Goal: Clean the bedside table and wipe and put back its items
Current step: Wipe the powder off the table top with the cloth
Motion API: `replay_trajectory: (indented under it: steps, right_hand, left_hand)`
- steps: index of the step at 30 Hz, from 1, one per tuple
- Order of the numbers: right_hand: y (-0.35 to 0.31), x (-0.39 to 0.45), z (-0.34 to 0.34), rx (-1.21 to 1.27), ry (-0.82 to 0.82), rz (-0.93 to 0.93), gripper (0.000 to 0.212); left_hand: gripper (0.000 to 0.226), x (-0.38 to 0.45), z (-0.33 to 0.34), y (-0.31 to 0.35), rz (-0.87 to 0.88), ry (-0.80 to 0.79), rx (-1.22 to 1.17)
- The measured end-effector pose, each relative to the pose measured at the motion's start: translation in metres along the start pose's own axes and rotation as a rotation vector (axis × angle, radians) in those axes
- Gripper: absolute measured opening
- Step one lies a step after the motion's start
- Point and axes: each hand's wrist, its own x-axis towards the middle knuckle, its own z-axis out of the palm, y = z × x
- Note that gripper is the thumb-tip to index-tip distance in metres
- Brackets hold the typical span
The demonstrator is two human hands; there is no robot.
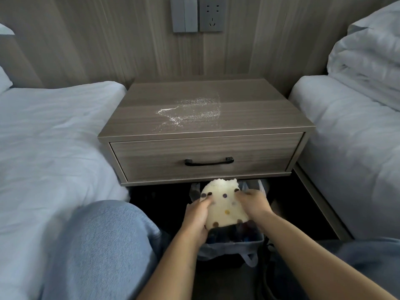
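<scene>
Both hands, left hand [198, 215] and right hand [254, 204], pinch a soft, light spotted cloth [225, 204] by its edges over what looks like a bag [233, 245]; beyond the grip, white powder [190, 111] dusts the bench [259, 111].

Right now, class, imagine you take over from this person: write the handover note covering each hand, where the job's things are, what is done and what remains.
Left hand and right hand: both grip the dotted cloth, held low over a bin below the bedside table.
Table top: white powder lies spread across the middle; no items on it.
Drawer: closed.
Done: top is free of items.
Left: wipe off the powder, then wipe and return the items, which are not in view.
</scene>
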Motion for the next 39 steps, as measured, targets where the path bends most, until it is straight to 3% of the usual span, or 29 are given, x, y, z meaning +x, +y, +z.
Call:
replay_trajectory:
  steps: [2, 3, 5, 6, 9, 12, 13, 15, 18, 19, 22, 23, 24, 26, 28, 31, 33, 36, 39]
  right_hand:
    - [0.01, -0.002, 0.007, -0.311, 0.165, -0.336, 0.035]
    - [0.013, -0.005, 0.011, -0.395, 0.121, -0.555, 0.045]
    - [0.019, -0.011, 0.023, -0.485, -0.168, -0.875, 0.059]
    - [0.023, -0.013, 0.031, -0.528, -0.295, -0.937, 0.066]
    - [0.042, -0.005, 0.041, -0.605, -0.44, -0.792, 0.081]
    - [0.056, 0.014, 0.033, -0.655, -0.312, -0.344, 0.07]
    - [0.059, 0.019, 0.03, -0.683, -0.249, -0.271, 0.072]
    - [0.061, 0.019, 0.03, -0.696, -0.214, -0.417, 0.081]
    - [0.061, 0.006, 0.037, -0.599, -0.398, -0.723, 0.088]
    - [0.063, 0.004, 0.04, -0.608, -0.424, -0.697, 0.087]
    - [0.063, 0.009, 0.038, -0.585, -0.271, -0.335, 0.074]
    - [0.061, 0.009, 0.035, -0.582, -0.218, -0.34, 0.072]
    - [0.06, 0.009, 0.035, -0.593, -0.186, -0.457, 0.071]
    - [0.055, 0.005, 0.035, -0.592, -0.27, -0.735, 0.07]
    - [0.06, 0.002, 0.039, -0.574, -0.363, -0.729, 0.065]
    - [0.057, 0.005, 0.037, -0.323, -0.208, -0.392, 0.058]
    - [0.039, 0.003, 0.031, -0.025, -0.131, -0.175, 0.054]
    - [0.011, -0.006, 0.019, 0.487, -0.272, 0.11, 0.041]
    - [-0.01, -0.028, 0.001, 0.541, -0.367, 0.076, 0.036]
  left_hand:
    - [0.027, 0.008, -0.003, -0.004, -0.011, 0.065, 0.026]
    - [0.034, 0.01, -0.004, -0.004, -0.039, 0.065, 0.0]
    - [0.048, 0.018, -0.004, -0.005, -0.134, 0.061, -0.126]
    - [0.048, 0.022, -0.006, -0.006, -0.194, 0.063, -0.204]
    - [0.045, 0.024, -0.008, -0.007, -0.277, 0.019, -0.324]
    - [0.027, 0.025, -0.014, -0.013, -0.241, 0.094, -0.287]
    - [0.026, 0.025, -0.015, -0.014, -0.236, 0.117, -0.276]
    - [0.027, 0.023, -0.015, -0.013, -0.253, 0.119, -0.259]
    - [0.023, 0.015, -0.01, -0.008, -0.302, 0.066, -0.25]
    - [0.023, 0.015, -0.011, -0.008, -0.299, 0.07, -0.232]
    - [0.021, 0.016, -0.017, -0.005, -0.278, 0.124, -0.199]
    - [0.021, 0.019, -0.02, -0.006, -0.278, 0.151, -0.179]
    - [0.019, 0.016, -0.02, -0.005, -0.273, 0.157, -0.174]
    - [0.02, 0.012, -0.017, -0.004, -0.268, 0.138, -0.183]
    - [0.024, 0.007, -0.012, -0.002, -0.25, 0.1, -0.193]
    - [0.024, 0.002, -0.012, 0.005, -0.176, 0.161, -0.156]
    - [0.021, -0.005, -0.013, 0.012, -0.099, 0.2, -0.108]
    - [0.017, -0.024, -0.005, 0.023, 0.004, 0.154, -0.061]
    - [0.014, -0.04, -0.004, 0.029, 0.197, 0.149, 0.065]
